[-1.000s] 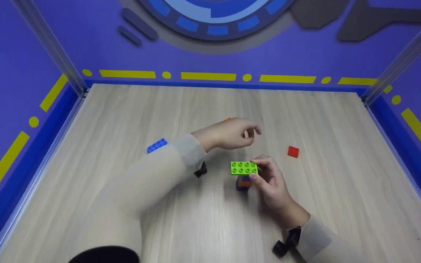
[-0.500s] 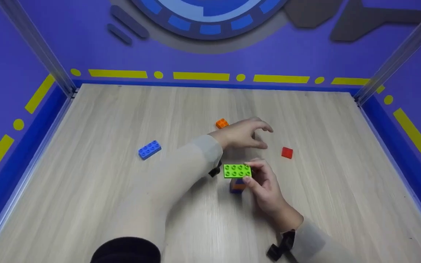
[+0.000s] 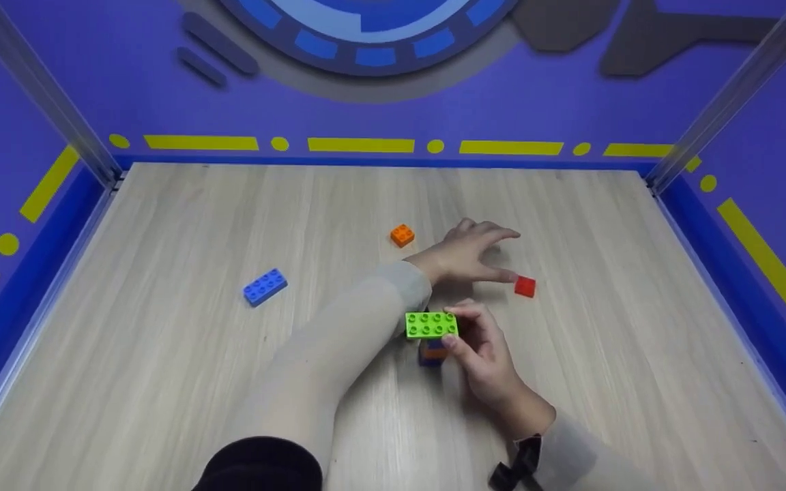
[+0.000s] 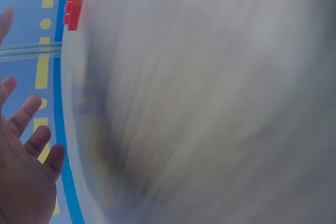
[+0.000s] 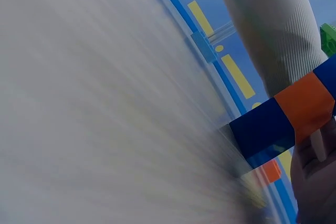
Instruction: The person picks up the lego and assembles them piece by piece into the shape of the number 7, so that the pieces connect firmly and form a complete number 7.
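A bright green brick with several studs tops a tower of blue and orange bricks. My right hand pinches the green brick's right end between thumb and fingers, and the tower's blue base is down at the tabletop. Beyond it, my left hand spreads thumb and fingers, palm side towards a small red brick. Its thumb tip is right at the red brick's left edge. In the left wrist view the same red brick lies apart from the outstretched fingers.
An orange brick lies behind my left wrist. Further left is a blue brick. My left forearm passes across the table close beside the tower. Blue walls enclose the tabletop at the back and sides.
My left hand has moved right to the red brick and its fingers have spread, uncovering the orange and blue bricks. The right hand keeps its pinch on the green brick while the whole view shifts.
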`<state>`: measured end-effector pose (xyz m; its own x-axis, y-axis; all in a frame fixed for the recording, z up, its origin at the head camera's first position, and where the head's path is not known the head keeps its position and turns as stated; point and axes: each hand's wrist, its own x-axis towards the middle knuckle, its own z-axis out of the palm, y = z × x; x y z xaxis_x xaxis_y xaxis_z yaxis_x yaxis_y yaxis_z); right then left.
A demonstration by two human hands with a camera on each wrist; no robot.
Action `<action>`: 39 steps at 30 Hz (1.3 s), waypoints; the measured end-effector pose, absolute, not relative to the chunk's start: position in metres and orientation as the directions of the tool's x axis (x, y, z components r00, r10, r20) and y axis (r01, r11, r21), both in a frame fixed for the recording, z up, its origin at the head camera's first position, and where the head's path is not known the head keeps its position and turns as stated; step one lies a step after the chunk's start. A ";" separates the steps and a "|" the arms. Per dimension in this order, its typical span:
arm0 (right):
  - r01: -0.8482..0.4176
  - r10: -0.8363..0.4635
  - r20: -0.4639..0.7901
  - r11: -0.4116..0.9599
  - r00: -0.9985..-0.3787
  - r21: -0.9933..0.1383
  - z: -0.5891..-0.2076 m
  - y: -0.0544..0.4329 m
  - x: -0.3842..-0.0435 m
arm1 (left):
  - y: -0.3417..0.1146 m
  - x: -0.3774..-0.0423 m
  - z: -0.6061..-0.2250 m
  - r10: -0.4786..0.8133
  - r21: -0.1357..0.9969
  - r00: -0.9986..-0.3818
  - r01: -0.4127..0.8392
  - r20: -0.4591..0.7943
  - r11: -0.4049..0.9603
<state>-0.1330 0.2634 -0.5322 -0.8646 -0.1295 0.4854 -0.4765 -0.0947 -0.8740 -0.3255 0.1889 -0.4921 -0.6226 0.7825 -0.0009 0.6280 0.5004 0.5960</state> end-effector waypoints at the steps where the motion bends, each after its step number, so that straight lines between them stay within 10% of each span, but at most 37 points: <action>1: -0.478 -0.125 0.487 -0.097 -0.864 -0.873 -0.532 0.264 -0.133 | 0.193 -0.325 -0.493 0.781 0.585 -0.625 0.631 -0.006 0.509; 21: -0.542 -0.105 0.545 -0.058 -0.832 -0.838 -0.533 0.261 -0.134 | 0.214 -0.316 -0.501 0.872 0.385 -0.490 0.806 0.007 0.450; 39: -0.526 -0.122 0.525 -0.030 -0.842 -0.850 -0.535 0.265 -0.131 | 0.197 -0.321 -0.499 0.769 0.568 -0.635 0.660 0.072 0.492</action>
